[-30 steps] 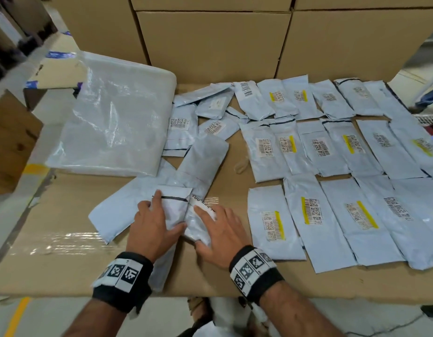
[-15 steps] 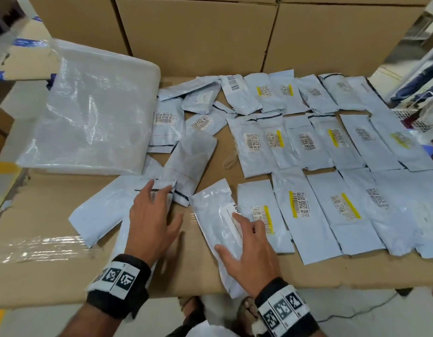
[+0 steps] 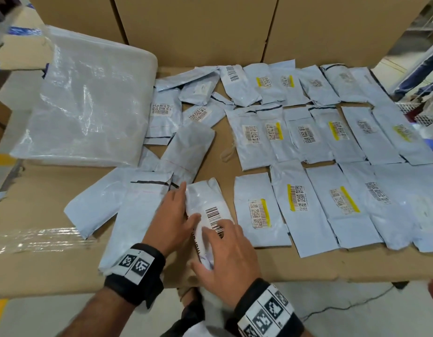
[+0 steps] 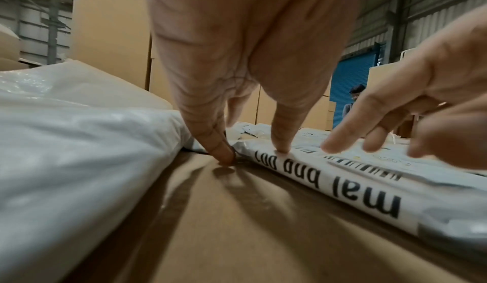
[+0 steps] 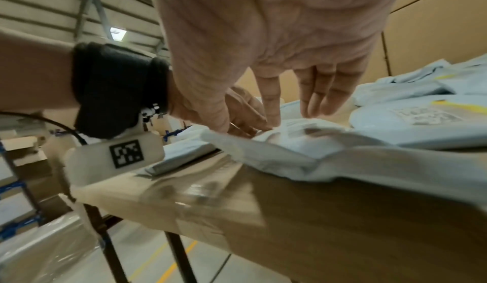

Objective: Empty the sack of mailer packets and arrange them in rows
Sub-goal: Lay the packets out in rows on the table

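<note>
A grey mailer packet (image 3: 205,198) with a white barcode label lies at the left end of the front row on the cardboard tabletop (image 3: 52,271). My left hand (image 3: 179,205) touches its left edge with straight fingers, thumb on the label. My right hand (image 3: 222,244) rests flat on its near end. The left wrist view shows the left fingertips (image 4: 224,156) down beside the packet (image 4: 342,185). In the right wrist view the right fingers (image 5: 271,108) press the packet (image 5: 290,154). The clear plastic sack (image 3: 89,105) lies flat at the back left. Three rows of packets (image 3: 332,132) fill the right.
Loose unsorted packets (image 3: 186,147) lie in a heap between the sack and the rows, and two more (image 3: 135,215) sit under my left wrist. Tall cardboard boxes (image 3: 198,27) wall off the back. The table's front edge (image 3: 307,273) is close to my wrists.
My right hand slid the barcode packet from the heap to the left end of the front row. My left hand has left the heap packet and come across to this packet's left edge.
</note>
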